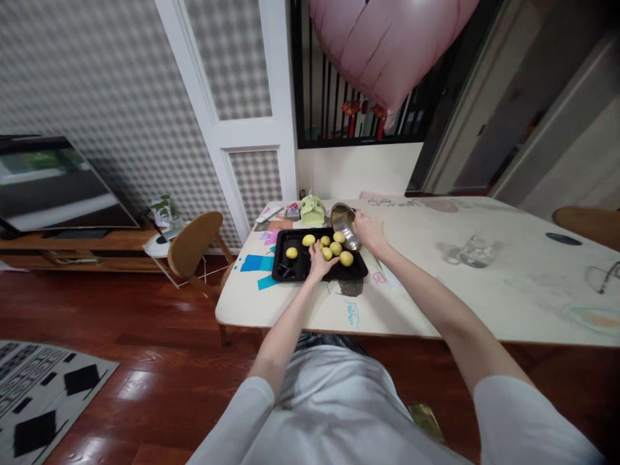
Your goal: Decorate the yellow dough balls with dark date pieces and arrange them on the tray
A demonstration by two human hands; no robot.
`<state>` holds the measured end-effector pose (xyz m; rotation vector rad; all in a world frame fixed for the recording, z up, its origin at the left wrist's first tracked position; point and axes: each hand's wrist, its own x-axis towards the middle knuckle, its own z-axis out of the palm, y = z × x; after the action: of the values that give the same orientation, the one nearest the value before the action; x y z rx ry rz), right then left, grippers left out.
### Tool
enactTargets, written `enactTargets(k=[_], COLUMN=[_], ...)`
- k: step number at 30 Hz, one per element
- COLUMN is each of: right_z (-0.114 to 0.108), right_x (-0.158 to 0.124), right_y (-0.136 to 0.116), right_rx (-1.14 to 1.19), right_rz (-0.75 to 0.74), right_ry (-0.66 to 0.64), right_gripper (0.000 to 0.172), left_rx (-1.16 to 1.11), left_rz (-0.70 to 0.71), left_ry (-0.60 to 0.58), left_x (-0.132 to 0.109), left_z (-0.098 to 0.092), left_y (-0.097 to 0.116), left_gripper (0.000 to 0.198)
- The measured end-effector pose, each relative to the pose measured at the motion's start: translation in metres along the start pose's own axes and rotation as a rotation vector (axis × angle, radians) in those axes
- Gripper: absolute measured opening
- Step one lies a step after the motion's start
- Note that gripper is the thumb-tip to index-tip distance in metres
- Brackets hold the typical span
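A black tray lies on the white table with several yellow potatoes in it, most of them bunched toward its right half. One potato sits apart on the left side. My right hand grips the rim of a shiny metal bowl, which is tilted over the tray's back right part with its mouth toward the potatoes. Over the tray's middle, my left hand has its fingers spread and touches the near potatoes. A small dark object lies in the tray's front left corner; its kind is unclear.
Behind the tray stand a light green box and a white remote-like object. A clear glass is on the table's right part. A wooden chair is at the left. A pink balloon hangs above the far edge.
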<state>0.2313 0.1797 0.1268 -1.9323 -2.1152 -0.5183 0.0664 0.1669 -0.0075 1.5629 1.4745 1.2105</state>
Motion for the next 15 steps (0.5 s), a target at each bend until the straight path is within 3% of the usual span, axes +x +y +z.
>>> enactTargets(k=[7, 12, 15], right_z=[-0.015, -0.015, -0.001], right_x=[-0.014, -0.068, -0.11], right_y=[0.027, 0.051, 0.062], right_rx=[0.023, 0.149, 0.307], right_rz=[0.203, 0.357, 0.339], right_ry=[0.117, 0.173, 0.124], right_gripper=[0.041, 0.037, 0.034], left_rx=[0.058, 0.047, 0.021], left_rz=[0.048, 0.063, 0.077], left_ry=[-0.009, 0.006, 0.035], left_x=[-0.004, -0.009, -0.015], left_z=[-0.002, -0.003, -0.006], left_y=[0.004, 0.01, 0.016], left_gripper=[0.064, 0.049, 0.046])
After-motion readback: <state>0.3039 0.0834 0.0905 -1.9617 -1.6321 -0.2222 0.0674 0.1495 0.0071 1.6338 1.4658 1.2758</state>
